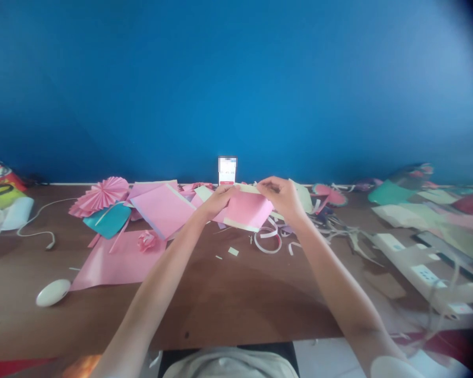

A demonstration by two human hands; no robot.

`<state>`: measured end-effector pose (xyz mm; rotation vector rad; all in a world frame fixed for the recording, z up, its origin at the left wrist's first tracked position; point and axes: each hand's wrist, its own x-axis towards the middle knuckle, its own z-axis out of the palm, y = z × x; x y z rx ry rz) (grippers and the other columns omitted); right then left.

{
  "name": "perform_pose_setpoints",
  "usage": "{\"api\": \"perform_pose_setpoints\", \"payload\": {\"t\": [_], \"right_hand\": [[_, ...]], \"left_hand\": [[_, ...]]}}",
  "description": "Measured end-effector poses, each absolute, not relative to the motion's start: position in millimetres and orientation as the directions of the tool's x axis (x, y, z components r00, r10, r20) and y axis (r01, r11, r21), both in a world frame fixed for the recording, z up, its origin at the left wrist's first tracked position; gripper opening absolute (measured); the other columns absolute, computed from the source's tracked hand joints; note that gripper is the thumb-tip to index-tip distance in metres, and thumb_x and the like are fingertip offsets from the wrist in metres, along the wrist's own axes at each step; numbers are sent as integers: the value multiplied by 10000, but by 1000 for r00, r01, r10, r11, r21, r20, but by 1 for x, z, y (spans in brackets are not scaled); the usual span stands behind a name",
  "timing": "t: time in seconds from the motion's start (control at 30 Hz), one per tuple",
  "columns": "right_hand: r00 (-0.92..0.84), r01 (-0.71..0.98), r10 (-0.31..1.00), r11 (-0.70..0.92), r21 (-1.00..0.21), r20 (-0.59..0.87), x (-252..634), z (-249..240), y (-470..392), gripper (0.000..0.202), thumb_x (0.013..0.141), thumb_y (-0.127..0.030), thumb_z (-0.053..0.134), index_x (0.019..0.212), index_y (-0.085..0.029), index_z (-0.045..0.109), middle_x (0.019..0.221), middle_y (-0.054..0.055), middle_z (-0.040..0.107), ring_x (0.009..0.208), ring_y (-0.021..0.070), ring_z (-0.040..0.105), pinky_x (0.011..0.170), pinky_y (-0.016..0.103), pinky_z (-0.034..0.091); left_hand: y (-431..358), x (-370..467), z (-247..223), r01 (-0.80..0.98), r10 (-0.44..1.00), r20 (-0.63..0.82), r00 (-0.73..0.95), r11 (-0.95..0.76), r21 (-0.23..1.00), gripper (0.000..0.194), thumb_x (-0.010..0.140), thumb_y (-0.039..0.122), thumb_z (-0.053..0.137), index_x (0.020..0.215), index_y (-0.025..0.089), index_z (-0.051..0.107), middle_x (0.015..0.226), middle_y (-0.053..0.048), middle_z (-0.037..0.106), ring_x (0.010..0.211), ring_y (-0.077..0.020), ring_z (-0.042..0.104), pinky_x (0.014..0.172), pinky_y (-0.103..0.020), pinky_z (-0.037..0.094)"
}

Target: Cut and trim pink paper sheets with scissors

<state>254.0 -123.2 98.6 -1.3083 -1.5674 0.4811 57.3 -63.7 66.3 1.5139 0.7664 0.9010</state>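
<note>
A piece of pink paper [247,210] with pale cream borders hangs between my hands, raised above the table. Its left side is gripped by my left hand [219,199], thumb along the top edge. My right hand [284,195] pinches the upper right corner with bent fingers. Below the paper lie a curled white paper strip [268,249] and a small pale green scrap [233,251]. Left of my left arm, a large pink sheet [118,262] carries a crumpled pink paper flower [146,241].
A lit phone [227,170] stands upright against the blue wall. Leftward are a pleated pink fan [102,194], a teal paper piece [108,219] and a white computer mouse [53,292]. At the right lie a white power strip [421,270], cables and coloured paper.
</note>
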Motion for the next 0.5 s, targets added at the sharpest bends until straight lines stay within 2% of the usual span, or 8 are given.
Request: {"api": "perform_pose_setpoints", "payload": {"t": [0.1, 0.27, 0.5], "right_hand": [[91, 468, 908, 322, -823, 408, 254, 101, -125, 345, 801, -522, 619, 854, -191, 702, 632, 22, 597, 513, 111, 400, 465, 259, 280], [80, 451, 918, 315, -835, 389, 255, 101, -124, 326, 794, -507, 630, 857, -194, 695, 598, 9, 564, 510, 109, 409, 461, 257, 297], [64, 474, 920, 313, -823, 387, 256, 98, -122, 330, 798, -504, 633, 884, -192, 699, 644, 25, 613, 487, 103, 413, 446, 261, 286]], "left_hand": [[-64, 60, 67, -72, 859, 61, 508, -29, 997, 400, 808, 560, 591, 754, 165, 575, 673, -24, 561, 648, -146, 533, 584, -257, 384], [-65, 61, 70, -105, 845, 27, 534, 35, 994, 404, 798, 551, 607, 821, 148, 619, 755, -70, 648, 723, -184, 614, 621, -272, 442], [-65, 61, 72, -210, 847, 26, 532, 102, 973, 432, 763, 545, 666, 875, 130, 630, 854, -94, 663, 767, -196, 630, 668, -293, 465]]}}
